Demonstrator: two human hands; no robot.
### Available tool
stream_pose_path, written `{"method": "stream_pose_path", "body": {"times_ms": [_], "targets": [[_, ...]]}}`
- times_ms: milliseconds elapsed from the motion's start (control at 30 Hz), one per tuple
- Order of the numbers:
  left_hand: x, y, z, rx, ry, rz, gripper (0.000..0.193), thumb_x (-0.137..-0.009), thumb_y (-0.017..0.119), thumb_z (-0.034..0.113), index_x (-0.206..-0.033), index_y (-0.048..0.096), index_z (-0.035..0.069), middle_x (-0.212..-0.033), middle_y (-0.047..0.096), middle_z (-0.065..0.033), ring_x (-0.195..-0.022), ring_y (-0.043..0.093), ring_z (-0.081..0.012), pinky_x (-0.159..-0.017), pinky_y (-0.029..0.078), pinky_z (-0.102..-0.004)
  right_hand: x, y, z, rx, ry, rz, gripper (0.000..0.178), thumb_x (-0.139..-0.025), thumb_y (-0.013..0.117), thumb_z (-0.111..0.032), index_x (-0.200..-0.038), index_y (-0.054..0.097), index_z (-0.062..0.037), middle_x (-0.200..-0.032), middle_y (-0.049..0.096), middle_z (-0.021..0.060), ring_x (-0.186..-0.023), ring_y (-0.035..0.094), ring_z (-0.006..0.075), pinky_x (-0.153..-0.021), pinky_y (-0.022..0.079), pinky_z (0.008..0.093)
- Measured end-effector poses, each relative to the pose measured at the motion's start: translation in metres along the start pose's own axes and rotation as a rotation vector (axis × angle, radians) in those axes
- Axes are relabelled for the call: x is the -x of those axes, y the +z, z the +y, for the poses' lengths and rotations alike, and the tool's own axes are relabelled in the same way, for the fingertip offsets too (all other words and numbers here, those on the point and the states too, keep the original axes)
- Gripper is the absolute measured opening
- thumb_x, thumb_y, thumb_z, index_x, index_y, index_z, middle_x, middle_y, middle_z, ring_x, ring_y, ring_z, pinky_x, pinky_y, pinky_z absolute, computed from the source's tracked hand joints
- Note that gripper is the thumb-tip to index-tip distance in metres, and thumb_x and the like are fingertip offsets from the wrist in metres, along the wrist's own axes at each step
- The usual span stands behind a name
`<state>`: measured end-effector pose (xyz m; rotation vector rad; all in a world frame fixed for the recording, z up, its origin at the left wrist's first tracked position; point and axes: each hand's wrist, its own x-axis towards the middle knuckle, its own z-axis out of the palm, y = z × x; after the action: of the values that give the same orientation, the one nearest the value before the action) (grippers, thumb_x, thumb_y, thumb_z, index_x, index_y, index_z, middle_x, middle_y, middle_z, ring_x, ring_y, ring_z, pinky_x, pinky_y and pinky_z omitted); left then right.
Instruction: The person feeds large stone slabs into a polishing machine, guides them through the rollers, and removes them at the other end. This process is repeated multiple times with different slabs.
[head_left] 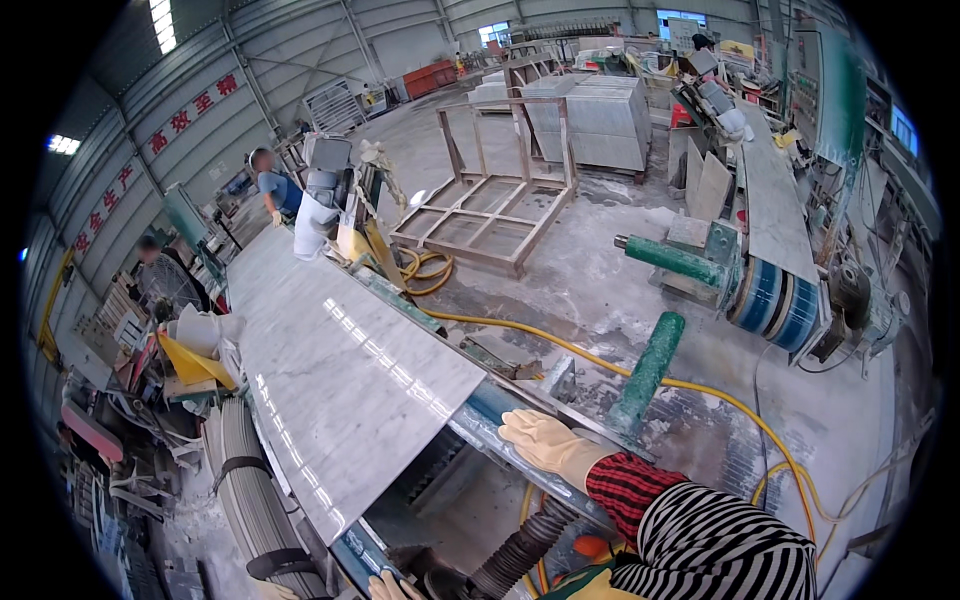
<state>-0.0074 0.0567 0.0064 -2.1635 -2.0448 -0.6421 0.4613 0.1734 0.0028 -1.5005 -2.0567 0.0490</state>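
A glossy grey-veined white stone slab (350, 370) lies on a blue-edged machine bed (490, 410), its near edge beside an opening in the frame. My right hand (545, 440), in a cream rubber glove, rests flat on the blue rail just right of the slab, fingers stretched out and holding nothing. At the lower edge, only the gloved fingers of my left hand (392, 586) show, slightly spread by the frame's near left corner; the rest is cut off. A dark ribbed hose (525, 550) runs down between my hands.
A green roller (648, 372) and yellow hose (600, 362) lie right of the bed. Beyond stand a metal rack (490, 215) and stacked slabs (600, 115). A person (278, 190) is at the slab's far end. Bundled grey strips (250, 490) flank the left side.
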Motion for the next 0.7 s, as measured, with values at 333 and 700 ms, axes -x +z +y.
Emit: {"method": "stream_pose_path", "body": {"times_ms": [333, 700], "targets": [[-0.005, -0.024, 0.036, 0.575, -0.460, -0.039, 0.041, -0.110, 0.058, 0.024, -0.144, 0.065, 0.001, -0.149, 0.057, -0.0334, -0.140, 0.052, -0.0497, -0.122, 0.038, -0.0557, -0.001, -0.005, -0.007, -0.007, -0.038, 0.006, 0.038, -0.091, 0.065, -0.011, -0.129, 0.065, -0.0088, -0.141, 0.063, 0.0189, -0.133, 0.059, 0.0390, -0.114, 0.048, 0.0458], [0.013, -0.002, 0.003, 0.045, -0.036, -0.015, 0.048, -0.114, 0.050, 0.028, -0.151, 0.058, -0.001, -0.156, 0.051, -0.0336, -0.148, 0.044, -0.0490, -0.127, 0.030, -0.0552, 0.004, -0.007, -0.005, -0.026, -0.087, 0.096, 0.040, -0.088, 0.069, -0.007, -0.128, 0.063, -0.0061, -0.133, 0.064, 0.0226, -0.126, 0.061, 0.0436, -0.110, 0.051, 0.0495]]}}
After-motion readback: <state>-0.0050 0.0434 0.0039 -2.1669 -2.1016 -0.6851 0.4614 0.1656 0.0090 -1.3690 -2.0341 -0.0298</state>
